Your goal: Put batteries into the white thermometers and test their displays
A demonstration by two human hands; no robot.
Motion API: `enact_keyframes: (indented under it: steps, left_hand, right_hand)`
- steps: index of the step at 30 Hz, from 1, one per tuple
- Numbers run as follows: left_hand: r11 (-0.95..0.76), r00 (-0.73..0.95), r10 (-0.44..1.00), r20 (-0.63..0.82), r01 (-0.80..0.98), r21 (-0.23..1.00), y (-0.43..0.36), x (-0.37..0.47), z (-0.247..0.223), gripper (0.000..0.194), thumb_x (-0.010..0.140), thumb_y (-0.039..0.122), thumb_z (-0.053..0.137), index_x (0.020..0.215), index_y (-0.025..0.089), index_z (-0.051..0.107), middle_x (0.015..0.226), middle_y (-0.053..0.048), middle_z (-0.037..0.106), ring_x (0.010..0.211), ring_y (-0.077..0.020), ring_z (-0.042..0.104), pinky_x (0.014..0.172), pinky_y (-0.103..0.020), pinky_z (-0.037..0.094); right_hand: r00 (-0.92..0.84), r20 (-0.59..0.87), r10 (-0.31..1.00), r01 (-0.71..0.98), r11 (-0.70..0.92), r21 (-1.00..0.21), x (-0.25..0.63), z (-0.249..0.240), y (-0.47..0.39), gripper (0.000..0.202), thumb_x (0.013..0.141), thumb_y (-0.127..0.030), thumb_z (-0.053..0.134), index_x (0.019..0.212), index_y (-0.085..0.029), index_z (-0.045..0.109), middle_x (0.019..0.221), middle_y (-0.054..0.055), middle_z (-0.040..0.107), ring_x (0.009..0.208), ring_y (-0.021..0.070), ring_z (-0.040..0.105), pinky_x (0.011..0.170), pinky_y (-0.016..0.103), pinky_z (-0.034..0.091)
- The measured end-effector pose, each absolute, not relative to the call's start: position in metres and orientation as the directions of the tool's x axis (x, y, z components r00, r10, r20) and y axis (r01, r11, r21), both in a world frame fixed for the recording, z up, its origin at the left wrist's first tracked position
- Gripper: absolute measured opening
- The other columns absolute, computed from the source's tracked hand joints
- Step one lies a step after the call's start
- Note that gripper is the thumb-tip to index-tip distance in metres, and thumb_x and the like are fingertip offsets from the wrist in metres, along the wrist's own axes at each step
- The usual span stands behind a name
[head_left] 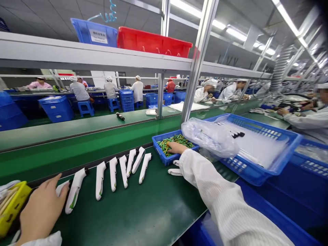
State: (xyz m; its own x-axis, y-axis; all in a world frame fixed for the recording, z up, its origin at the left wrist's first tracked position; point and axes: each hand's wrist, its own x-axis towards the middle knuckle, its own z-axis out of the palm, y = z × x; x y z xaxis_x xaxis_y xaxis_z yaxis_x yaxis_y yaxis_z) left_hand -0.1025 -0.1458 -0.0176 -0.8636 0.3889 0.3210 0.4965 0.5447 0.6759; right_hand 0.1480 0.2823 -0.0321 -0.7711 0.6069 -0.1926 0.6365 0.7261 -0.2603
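My right hand (176,148) reaches into a small blue bin (166,160) of green and gold batteries (180,139). Its fingers are bunched down among the batteries, and the fingertips are partly hidden. At the left, my left hand (42,208) is closed around a white angled handheld device (62,187), mostly covered by the fingers. Close beside it lies another white device (75,191) with a green strip along its handle. Several more of these devices (100,180) lie in a slanting row across the green tabletop (143,212).
White curved parts (175,169) lie beneath my right wrist. A plastic bag (208,136) rests against a large blue crate (276,164) at the right. A yellow box (15,208) stands far left. Overhead, a shelf (97,54) carries a red bin (153,42). People work beyond the bench.
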Motion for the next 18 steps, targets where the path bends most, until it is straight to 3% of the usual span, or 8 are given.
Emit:
enact_keyframes:
  steps: [2,4,6,10,14,18]
  left_hand:
    - [0.551,-0.724,0.562,0.400,0.689,0.471,-0.114,-0.067,-0.011,0.035,0.083,0.041,0.052,0.112,0.021,0.058,0.118,-0.014,0.059,0.114,-0.0447,0.051,0.087,-0.059,0.043]
    - [0.352,-0.523,0.672,0.524,0.849,0.395,-0.074,-0.021,-0.009,0.029,0.089,0.032,0.044,0.111,0.020,0.059,0.118,-0.014,0.061,0.108,-0.0355,0.058,0.089,-0.051,0.046]
    - [0.047,-0.212,0.870,0.446,0.935,0.352,-0.033,0.025,-0.014,0.030,0.092,0.019,0.035,0.110,0.018,0.060,0.120,-0.016,0.060,0.109,-0.0302,0.058,0.091,-0.047,0.047]
    - [-0.232,0.123,0.942,0.312,0.911,0.342,0.040,0.097,-0.032,0.035,0.083,0.004,0.048,0.112,0.020,0.060,0.130,-0.008,0.057,0.121,-0.0206,0.051,0.104,-0.035,0.039]
    - [-0.165,0.099,0.977,0.187,0.912,0.377,0.083,0.137,-0.047,0.047,0.084,0.012,0.059,0.129,0.011,0.047,0.130,-0.014,0.053,0.122,-0.0272,0.048,0.106,-0.046,0.034]
    - [-0.011,0.006,1.000,0.011,0.891,0.454,0.084,0.153,-0.049,0.027,0.086,0.020,0.060,0.112,0.013,0.057,0.112,-0.010,0.060,0.103,-0.0247,0.058,0.089,-0.047,0.047]
  right_hand:
    - [-0.765,-0.182,0.618,0.643,0.713,-0.280,0.146,-0.034,0.282,0.031,0.091,-0.031,0.058,0.118,-0.015,0.056,0.121,0.010,0.057,0.106,0.0232,0.057,0.091,0.045,0.049]
    - [-0.752,-0.167,0.638,0.654,0.689,-0.312,0.144,-0.036,0.283,0.030,0.092,-0.031,0.057,0.117,-0.015,0.056,0.119,0.010,0.057,0.104,0.0226,0.058,0.089,0.044,0.050]
    - [-0.733,-0.150,0.663,0.666,0.656,-0.355,0.144,-0.038,0.285,0.030,0.092,-0.032,0.057,0.117,-0.014,0.056,0.118,0.010,0.058,0.102,0.0221,0.059,0.087,0.042,0.051]
    - [-0.690,-0.120,0.714,0.674,0.574,-0.464,0.146,-0.041,0.289,0.029,0.092,-0.032,0.057,0.115,-0.014,0.057,0.113,0.008,0.059,0.095,0.0200,0.061,0.081,0.039,0.054]
    - [-0.642,-0.081,0.762,0.643,0.478,-0.599,0.152,-0.041,0.291,0.027,0.094,-0.033,0.054,0.112,-0.013,0.057,0.101,0.006,0.062,0.081,0.0155,0.063,0.070,0.032,0.056]
    - [-0.609,0.007,0.793,0.536,0.418,-0.733,0.157,-0.041,0.294,0.028,0.095,-0.032,0.052,0.117,-0.014,0.053,0.098,0.005,0.061,0.072,0.0127,0.062,0.062,0.027,0.055]
